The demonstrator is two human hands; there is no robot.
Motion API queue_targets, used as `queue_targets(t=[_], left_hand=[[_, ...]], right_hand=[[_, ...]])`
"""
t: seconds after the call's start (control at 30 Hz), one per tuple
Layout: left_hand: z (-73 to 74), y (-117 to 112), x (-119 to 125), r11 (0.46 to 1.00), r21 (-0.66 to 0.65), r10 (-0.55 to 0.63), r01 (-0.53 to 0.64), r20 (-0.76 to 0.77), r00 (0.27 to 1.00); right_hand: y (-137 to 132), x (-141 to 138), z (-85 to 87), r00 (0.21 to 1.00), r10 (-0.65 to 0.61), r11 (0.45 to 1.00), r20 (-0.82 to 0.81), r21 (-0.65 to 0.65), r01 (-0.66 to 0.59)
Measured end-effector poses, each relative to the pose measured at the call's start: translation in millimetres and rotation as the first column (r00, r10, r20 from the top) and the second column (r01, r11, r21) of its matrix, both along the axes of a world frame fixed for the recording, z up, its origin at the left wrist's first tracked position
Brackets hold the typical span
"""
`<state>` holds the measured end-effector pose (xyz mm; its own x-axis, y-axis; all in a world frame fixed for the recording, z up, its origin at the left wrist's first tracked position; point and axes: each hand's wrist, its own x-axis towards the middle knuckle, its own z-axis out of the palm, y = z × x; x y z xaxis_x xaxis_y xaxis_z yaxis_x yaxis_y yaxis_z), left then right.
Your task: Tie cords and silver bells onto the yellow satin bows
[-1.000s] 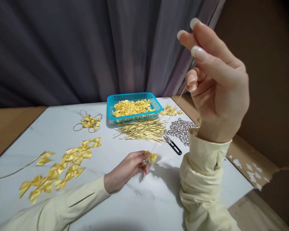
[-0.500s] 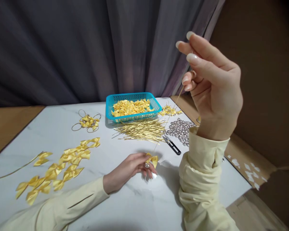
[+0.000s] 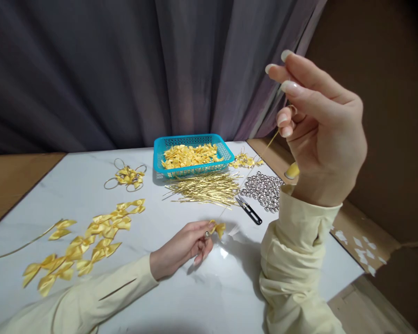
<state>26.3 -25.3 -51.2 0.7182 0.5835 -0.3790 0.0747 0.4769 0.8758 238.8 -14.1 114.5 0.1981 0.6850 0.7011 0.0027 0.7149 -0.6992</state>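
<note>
Low over the white table, my left hand [image 3: 186,243] pinches a yellow satin bow [image 3: 219,229] between thumb and fingertips. A shiny silver bead [image 3: 206,235] sits against the bow at those fingers. My right hand [image 3: 323,120] is raised high on the right, its thumb and fingers closed on a fine thread. A golden strand [image 3: 272,139] slants down from its curled lower fingers toward the bow; its lower stretch is too thin to follow clearly. Whether a needle is between the right fingertips I cannot tell.
Yellow bows fill a blue basket [image 3: 195,170] at the back. Before it lie gold wire strips [image 3: 204,188], silver beads [image 3: 263,190] and black thread snips [image 3: 250,212]. Loose bows [image 3: 79,247] and a looped bow cluster [image 3: 129,176] lie left; a yellow spool [image 3: 292,171] stands right.
My right hand has shifted right and slightly down, drawing the strand along and uncovering more of the spool. My left hand has drawn slightly left with the bow, its lower fingers curling in.
</note>
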Motion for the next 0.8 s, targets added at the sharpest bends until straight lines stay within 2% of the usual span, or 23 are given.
queue_targets(t=[0.3, 0.6, 0.8], left_hand=[[5.7, -2.2, 1.5, 0.987, -0.146, -0.056, 0.064, 0.059, 0.997], [4.5, -5.3, 3.0, 0.994, 0.006, -0.113, 0.113, 0.035, 0.993], [4.5, -6.6, 3.8, 0.998, 0.047, -0.043, 0.043, -0.004, 0.999]], right_hand=[[-5.1, -5.4, 1.7, 0.998, 0.026, 1.000, 0.050, 0.017, -0.027], [-4.1, -5.5, 2.1, 0.997, 0.066, 0.998, 0.031, 0.010, -0.066], [-5.7, -6.9, 2.2, 0.996, 0.004, 1.000, 0.084, -0.018, -0.002]])
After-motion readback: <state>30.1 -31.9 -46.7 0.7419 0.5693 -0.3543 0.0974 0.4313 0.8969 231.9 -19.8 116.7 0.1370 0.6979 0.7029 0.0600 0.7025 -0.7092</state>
